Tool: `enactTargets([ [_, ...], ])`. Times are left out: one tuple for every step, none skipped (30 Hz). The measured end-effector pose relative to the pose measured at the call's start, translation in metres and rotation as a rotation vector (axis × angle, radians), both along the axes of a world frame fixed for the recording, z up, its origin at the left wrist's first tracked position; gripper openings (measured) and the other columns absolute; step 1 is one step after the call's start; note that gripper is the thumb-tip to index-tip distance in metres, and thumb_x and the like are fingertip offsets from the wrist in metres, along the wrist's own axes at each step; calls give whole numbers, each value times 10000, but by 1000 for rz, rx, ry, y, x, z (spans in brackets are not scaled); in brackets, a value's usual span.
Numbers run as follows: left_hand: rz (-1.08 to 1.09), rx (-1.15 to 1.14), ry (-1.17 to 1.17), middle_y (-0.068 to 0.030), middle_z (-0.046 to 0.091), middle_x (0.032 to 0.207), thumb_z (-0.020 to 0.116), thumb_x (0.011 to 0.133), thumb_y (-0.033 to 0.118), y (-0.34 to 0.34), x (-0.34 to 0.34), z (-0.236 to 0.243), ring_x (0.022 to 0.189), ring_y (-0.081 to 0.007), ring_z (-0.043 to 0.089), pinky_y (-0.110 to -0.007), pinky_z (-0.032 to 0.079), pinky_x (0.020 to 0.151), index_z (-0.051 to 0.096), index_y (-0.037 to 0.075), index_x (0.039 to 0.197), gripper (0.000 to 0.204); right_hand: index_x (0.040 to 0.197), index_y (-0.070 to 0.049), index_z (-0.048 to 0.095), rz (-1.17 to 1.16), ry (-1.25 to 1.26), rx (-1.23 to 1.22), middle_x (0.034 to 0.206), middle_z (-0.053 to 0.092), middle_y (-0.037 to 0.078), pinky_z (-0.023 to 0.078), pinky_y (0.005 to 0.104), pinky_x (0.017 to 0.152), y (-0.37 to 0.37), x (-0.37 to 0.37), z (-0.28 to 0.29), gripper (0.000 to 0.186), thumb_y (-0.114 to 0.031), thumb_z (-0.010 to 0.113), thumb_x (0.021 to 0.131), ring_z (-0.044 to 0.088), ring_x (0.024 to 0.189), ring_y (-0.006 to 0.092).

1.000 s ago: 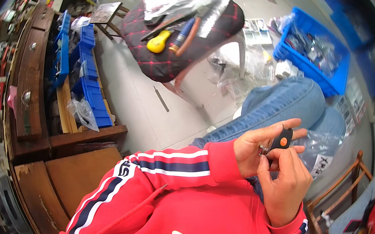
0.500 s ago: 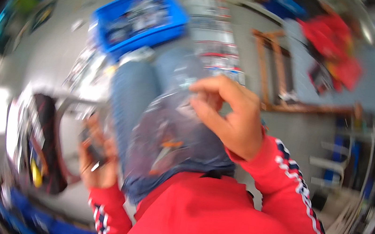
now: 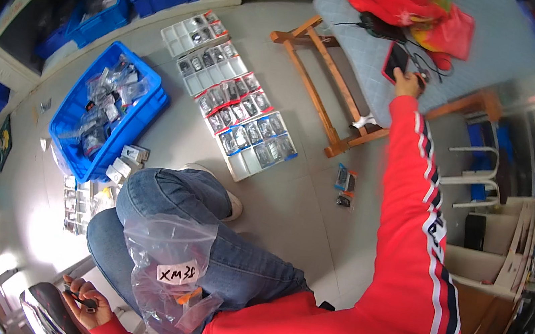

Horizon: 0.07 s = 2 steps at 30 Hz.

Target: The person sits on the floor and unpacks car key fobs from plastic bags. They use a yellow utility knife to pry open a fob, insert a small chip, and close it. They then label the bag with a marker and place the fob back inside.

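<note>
My left hand (image 3: 89, 306), at the lower left beside my knee, is closed around a small black object (image 3: 86, 302) with a shiny metal bit; its exact kind is unclear. Stretched far forward, my right hand (image 3: 409, 84) grips the near end of a dark phone (image 3: 396, 60) with a red edge, which lies on a blue-grey padded surface (image 3: 360, 30). A clear plastic bag (image 3: 167, 238) with a white handwritten label rests across my lap. Something orange (image 3: 188, 297) shows at the bag's lower part.
White compartment trays (image 3: 240, 167) of small dark packed items line the floor ahead. Left of them stands a blue crate (image 3: 147, 107) full of bagged parts, with small white boxes (image 3: 124, 165) beside it. A wooden frame (image 3: 320, 72) and small packets (image 3: 345, 179) are toward the right.
My right hand has gone from above the bag on my lap to the phone at the far right. My left hand has moved lower and left, still holding a dark object. The view has turned.
</note>
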<state>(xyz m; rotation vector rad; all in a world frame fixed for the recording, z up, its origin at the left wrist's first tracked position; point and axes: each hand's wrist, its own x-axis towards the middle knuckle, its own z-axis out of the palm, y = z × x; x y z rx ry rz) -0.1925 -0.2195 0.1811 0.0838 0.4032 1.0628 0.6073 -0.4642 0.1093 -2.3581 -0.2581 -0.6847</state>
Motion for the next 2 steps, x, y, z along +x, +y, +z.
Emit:
enactTargets([
  [23,-5,50,2,423,849,468,916,215,6,2,2,654,-82,383,-217,404,617,412,72,1262,378,893,56,624,-211,-113,-332,847,637,203,444,383,754,0,21,-3,644,-545,648,664,608,827,310],
  [5,14,65,7,422,836,472,915,212,3,-1,9,635,-72,380,-204,397,597,418,70,1253,370,893,56,624,-228,-123,-350,847,637,203,444,383,754,27,28,-29,644,-545,648,664,608,827,310],
])
